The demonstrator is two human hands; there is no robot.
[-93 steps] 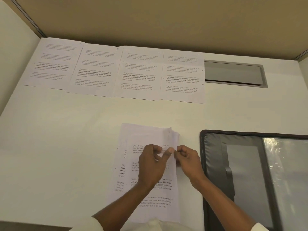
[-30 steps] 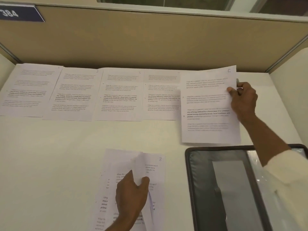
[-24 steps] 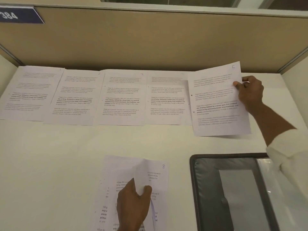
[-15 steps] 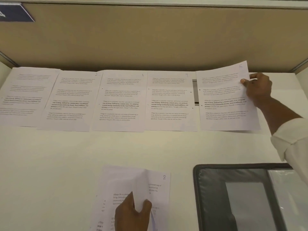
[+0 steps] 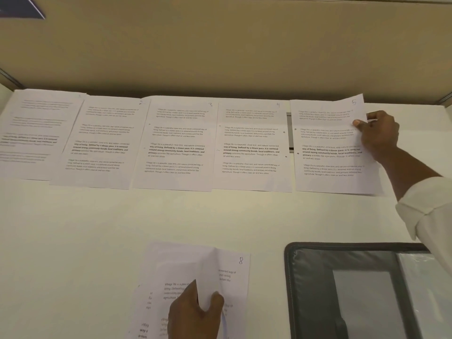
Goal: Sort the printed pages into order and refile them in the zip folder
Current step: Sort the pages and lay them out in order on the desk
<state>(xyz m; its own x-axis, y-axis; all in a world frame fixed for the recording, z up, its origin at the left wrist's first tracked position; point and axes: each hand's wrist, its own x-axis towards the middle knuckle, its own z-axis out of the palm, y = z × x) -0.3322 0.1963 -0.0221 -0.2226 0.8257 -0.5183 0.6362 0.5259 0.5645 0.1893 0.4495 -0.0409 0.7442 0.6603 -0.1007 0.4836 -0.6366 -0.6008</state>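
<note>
A row of printed pages lies along the back of the white desk; three are marked 2 (image 5: pixel 97 143), 3 (image 5: pixel 175 145) and 4 (image 5: pixel 252 145). At the right end lies page 5 (image 5: pixel 330 148), and my right hand (image 5: pixel 378 133) pinches its right edge, its top right corner lifted a little. Near the front sits the unsorted stack (image 5: pixel 227 272), with a page marked 8 showing. My left hand (image 5: pixel 195 314) grips a curled-up sheet of that stack between thumb and fingers. The open black zip folder (image 5: pixel 318 277) lies at the front right.
A tan partition wall (image 5: pixel 220 45) rises right behind the page row. The leftmost page (image 5: pixel 34 133) reaches the desk's left corner. A grey cable slot (image 5: pixel 290 133) shows between pages 4 and 5. Bare desk surface (image 5: pixel 85 241) spreads between the row and the stack.
My right hand carried page 5 from the stack up to the back and set it down at the right end of the row. My left hand stayed on the stack, holding the curled sheet.
</note>
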